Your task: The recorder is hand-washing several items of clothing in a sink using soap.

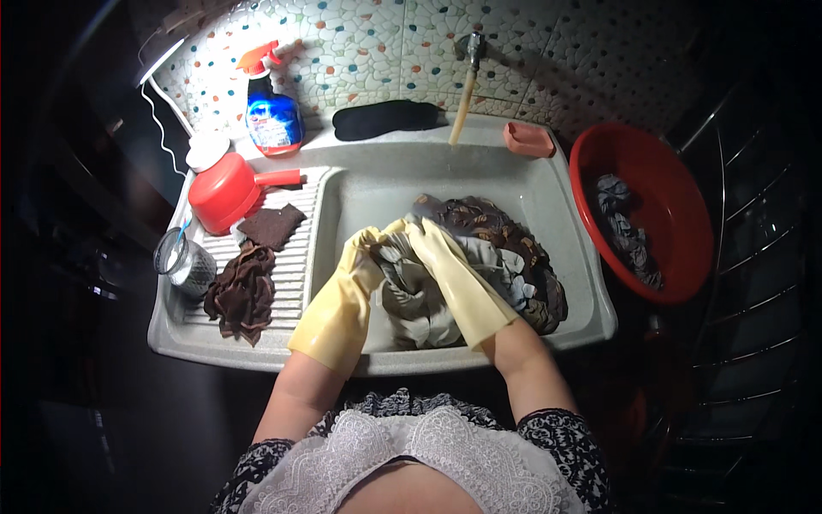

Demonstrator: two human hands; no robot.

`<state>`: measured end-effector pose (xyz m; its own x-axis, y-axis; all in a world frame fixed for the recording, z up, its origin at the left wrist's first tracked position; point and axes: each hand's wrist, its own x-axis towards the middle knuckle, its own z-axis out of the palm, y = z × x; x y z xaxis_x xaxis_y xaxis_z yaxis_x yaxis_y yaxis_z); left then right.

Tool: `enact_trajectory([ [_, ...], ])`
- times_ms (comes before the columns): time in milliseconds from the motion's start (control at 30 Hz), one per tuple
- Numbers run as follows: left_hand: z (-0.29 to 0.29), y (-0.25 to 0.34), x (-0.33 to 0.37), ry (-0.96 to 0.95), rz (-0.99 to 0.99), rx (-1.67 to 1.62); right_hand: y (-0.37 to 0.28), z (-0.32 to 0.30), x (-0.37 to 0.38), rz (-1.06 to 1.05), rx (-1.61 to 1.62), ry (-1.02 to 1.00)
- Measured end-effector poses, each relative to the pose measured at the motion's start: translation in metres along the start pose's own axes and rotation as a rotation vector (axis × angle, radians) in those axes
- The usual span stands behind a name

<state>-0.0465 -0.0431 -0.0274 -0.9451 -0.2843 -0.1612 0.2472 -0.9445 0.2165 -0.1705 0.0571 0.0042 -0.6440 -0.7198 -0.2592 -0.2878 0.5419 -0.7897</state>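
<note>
Both my hands wear long yellow rubber gloves and meet over the sink basin (377,184). My left hand (366,248) and my right hand (425,242) both grip a wet grey cloth (415,304), bunched between them. Behind it a brown patterned garment (505,236) lies heaped in the basin's right half. Above the basin a wall tap (469,47) lets water run down.
On the ribbed washboard (295,257) lie a wrung brown cloth (242,291) and a dark flat cloth (271,225). A red scoop (224,193), a spray bottle (272,111), a glass jar (182,261), a pink soap dish (528,140) and a red basin (676,214) with clothes surround the sink.
</note>
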Motion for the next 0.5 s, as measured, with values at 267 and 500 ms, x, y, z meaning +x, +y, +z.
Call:
enact_trajectory([
  [267,-0.041,0.014,0.008,0.119,0.256,0.017,-0.001,0.04,-0.023,-0.173,-0.019,-0.052],
  [500,-0.011,0.012,0.009,0.265,0.121,-0.135,0.009,0.013,-0.004,-0.09,0.184,-0.143],
])
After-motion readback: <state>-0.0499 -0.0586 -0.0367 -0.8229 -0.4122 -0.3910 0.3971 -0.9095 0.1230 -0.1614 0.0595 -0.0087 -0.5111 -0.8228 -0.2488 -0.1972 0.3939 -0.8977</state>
